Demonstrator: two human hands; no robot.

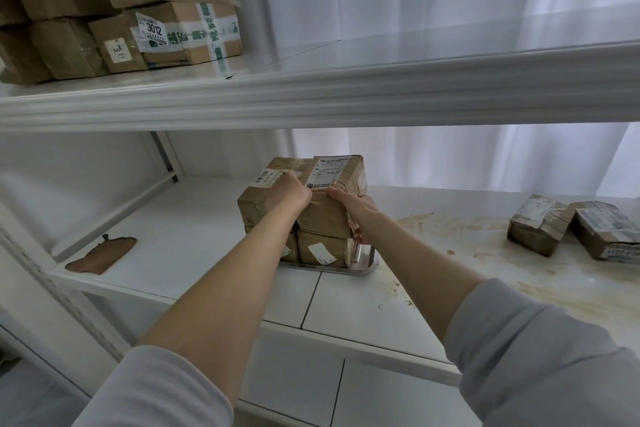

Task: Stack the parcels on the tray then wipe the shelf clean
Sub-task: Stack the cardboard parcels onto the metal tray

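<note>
Hands grip the top parcel [304,191] on the stack in the tray [367,265] — I see my left hand [294,189] curled on its near face, my right hand [356,211] clasping its right edge. Brown card, taped, white labels. Two loose parcels [571,227] lie far right on the stained shelf [450,253] — one rag [100,255] lies left.
</note>
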